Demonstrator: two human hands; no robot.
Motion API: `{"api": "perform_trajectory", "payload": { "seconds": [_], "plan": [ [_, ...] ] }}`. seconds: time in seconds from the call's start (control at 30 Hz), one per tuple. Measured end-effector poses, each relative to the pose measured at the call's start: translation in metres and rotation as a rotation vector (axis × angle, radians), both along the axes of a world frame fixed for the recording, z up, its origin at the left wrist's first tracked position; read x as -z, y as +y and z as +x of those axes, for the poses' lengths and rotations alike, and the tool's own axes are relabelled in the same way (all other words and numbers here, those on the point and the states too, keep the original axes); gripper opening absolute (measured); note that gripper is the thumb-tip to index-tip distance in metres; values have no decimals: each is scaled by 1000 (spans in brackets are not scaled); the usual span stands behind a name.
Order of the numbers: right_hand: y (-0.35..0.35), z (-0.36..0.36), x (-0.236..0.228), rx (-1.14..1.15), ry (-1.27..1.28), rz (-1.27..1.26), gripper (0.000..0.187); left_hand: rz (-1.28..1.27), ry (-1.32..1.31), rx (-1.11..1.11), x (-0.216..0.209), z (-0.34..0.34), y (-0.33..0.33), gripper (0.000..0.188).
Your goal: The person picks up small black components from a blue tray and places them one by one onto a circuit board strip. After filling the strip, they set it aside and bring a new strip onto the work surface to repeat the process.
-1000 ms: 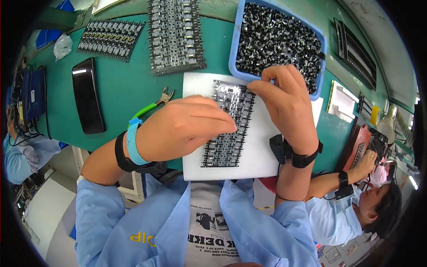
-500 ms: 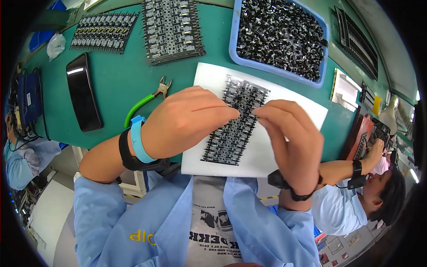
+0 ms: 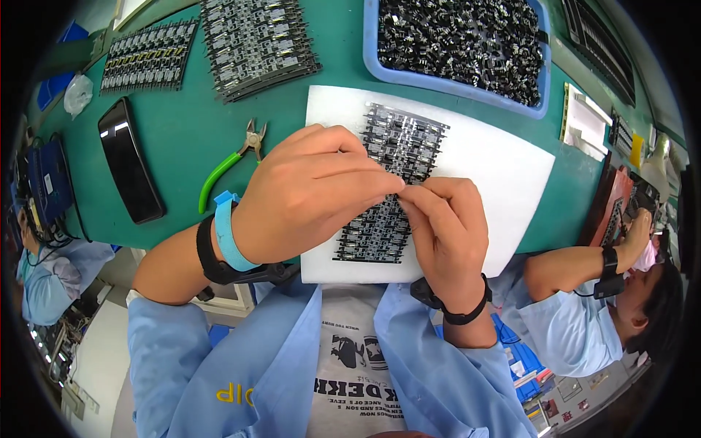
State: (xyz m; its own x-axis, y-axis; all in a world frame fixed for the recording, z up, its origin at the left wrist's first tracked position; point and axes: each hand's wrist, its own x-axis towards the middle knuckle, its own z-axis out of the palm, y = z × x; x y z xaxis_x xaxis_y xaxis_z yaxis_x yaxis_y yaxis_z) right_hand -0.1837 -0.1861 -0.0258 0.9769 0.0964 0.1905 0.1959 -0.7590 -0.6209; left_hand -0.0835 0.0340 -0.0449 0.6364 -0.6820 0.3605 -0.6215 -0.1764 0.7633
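A panel of small circuit boards [image 3: 405, 142] lies on a white foam sheet [image 3: 496, 175] in front of me. Over the panel's middle, my left hand [image 3: 314, 190] is closed, thumb and forefinger pinched together. My right hand [image 3: 449, 233] is pinched too, its fingertips meeting the left ones just above the boards. Whatever is between the fingertips is too small or too covered to make out. Both hands hide part of the panel's centre. At the far right of the foam stands a blue tray [image 3: 453, 89] full of small black-and-silver parts [image 3: 460, 47].
Green-handled side cutters [image 3: 226, 164] and a black phone [image 3: 131, 160] lie left of the foam on the green table [image 3: 182, 124]. Stacked board panels [image 3: 255, 44] and another panel [image 3: 150, 55] are at the back left. A co-worker [image 3: 584, 314] sits at the right.
My right hand has moved left and slightly down, so its fingertips now meet those of the left hand. The whole view has shifted a little.
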Motion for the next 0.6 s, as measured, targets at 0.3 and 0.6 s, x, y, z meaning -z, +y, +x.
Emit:
{"api": "perform_trajectory", "payload": {
  "seconds": [0.3,0.6],
  "plan": [
    [-3,-3,7,50,-6,124,31,61,3,15,-8,2,2,34],
    [-4,1,11,39,-37,143,29,104,-29,11,-6,1,0,30]
  ]
}}
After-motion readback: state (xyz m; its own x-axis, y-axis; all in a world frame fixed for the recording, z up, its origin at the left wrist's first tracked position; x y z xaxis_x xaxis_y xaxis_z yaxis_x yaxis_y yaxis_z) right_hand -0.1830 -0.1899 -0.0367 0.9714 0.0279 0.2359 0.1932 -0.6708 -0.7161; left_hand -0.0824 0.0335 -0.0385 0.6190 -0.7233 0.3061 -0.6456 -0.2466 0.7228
